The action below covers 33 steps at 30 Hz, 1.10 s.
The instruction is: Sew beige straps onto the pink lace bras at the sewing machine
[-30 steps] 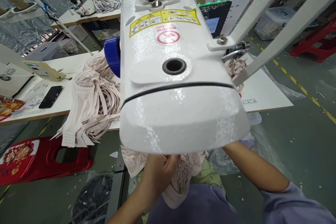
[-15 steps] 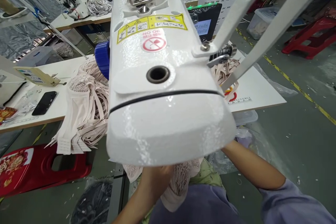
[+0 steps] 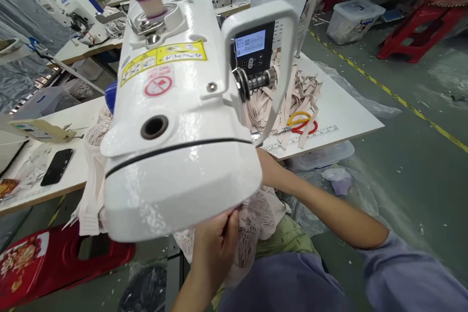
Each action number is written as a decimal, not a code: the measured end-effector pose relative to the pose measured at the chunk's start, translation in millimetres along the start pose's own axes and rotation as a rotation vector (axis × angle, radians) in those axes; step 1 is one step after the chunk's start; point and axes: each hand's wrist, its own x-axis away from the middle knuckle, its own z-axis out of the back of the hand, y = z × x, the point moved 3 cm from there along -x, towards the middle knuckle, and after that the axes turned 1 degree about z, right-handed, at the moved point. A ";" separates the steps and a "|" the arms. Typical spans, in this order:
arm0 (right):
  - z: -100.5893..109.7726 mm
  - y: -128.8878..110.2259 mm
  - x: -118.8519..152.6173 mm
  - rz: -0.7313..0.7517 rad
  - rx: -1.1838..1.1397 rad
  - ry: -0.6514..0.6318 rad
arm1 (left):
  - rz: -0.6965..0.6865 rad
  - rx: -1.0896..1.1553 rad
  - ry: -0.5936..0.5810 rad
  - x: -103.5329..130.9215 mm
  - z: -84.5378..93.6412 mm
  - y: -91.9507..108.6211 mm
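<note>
A white sewing machine head (image 3: 183,185) fills the middle of the view and hides the needle area. Below its front edge, my left hand (image 3: 217,236) pinches the edge of a beige lace garment (image 3: 252,226), thumb against fingers. The garment hangs over my lap. My right hand (image 3: 268,168) is partly behind the machine's right side; its fingers are hidden, so its grip cannot be seen. A pile of beige straps (image 3: 300,90) lies on the white table right of the machine, with red and yellow scissors (image 3: 302,122) and a ruler (image 3: 325,130).
More beige garments (image 3: 95,170) hang over the left table edge, near a black phone (image 3: 56,167). A red stool (image 3: 47,263) stands at the lower left. The control panel (image 3: 252,48) is behind the machine's wire-like white guard. Clear plastic boxes stand on the floor at right.
The view has shifted, so the machine sits further left and the straps, scissors and control panel show more fully. My left hand's thumb and fingers now show below the machine, pinching the garment.
</note>
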 end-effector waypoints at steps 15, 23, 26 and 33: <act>1.0 -7.7 1.7 -0.023 -0.058 0.080 | -0.106 -0.061 0.161 5.3 -2.8 -7.0; 0.2 -5.1 2.9 0.003 -0.067 0.068 | -0.093 -0.088 0.158 8.1 -7.2 -9.6; 0.5 -4.1 2.6 0.001 -0.054 0.072 | -0.059 -0.155 0.205 13.7 -7.3 -16.3; 0.5 -4.6 6.4 -0.040 -0.005 0.098 | -0.214 -0.420 0.427 25.6 -19.7 7.0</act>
